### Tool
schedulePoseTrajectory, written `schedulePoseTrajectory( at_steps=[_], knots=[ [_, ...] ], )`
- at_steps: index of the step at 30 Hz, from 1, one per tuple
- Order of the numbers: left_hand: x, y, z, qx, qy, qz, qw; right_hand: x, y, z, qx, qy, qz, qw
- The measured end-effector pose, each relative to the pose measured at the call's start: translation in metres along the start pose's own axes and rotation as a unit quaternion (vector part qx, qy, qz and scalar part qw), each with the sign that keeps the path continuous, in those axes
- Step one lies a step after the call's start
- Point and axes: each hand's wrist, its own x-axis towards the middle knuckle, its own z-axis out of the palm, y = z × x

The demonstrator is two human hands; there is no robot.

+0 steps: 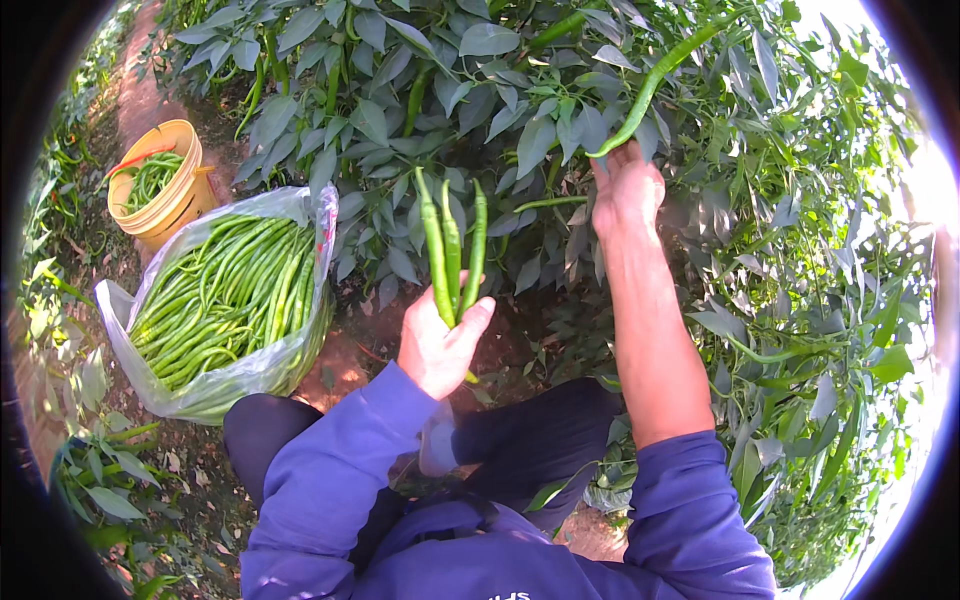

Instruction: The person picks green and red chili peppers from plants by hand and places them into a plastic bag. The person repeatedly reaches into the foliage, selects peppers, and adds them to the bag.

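Note:
My left hand is closed around several long green chili peppers, which point upward out of its grip. Farther up and to the right, my right hand reaches palm-up into the pepper plant. Leaves and a long, curved green chili pepper lie across its fingertips, so I cannot tell whether they grip anything. That pepper slants up to the right among the leaves. Another thin green pepper shows just left of my right wrist.
A clear plastic bag heaped with green chili peppers stands at my left. Beyond it sits a yellowish bucket partly filled with peppers. Dense pepper plants crowd the right side. My bent legs are below my hands.

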Motion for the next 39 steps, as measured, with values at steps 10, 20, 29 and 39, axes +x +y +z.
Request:
schedulePoseTrajectory(
  at_steps=[10,20,29,39],
  knots=[
    [0.003,0.016,-0.015,-0.085,0.062,-0.082,0.991,0.084,-0.061,0.028,-0.092,-0.301,0.023,0.949],
    [0.006,0.017,-0.016,-0.103,0.065,-0.086,0.989,0.08,-0.093,0.042,-0.223,-0.371,0.039,0.901],
    [0.007,0.017,-0.02,-0.197,-0.013,-0.096,0.976,0.08,-0.096,0.054,-0.158,-0.345,0.026,0.925],
    [0.011,0.017,-0.033,-0.397,-0.093,-0.165,0.898,0.103,-0.111,0.044,-0.157,-0.371,0.121,0.908]
  ],
)
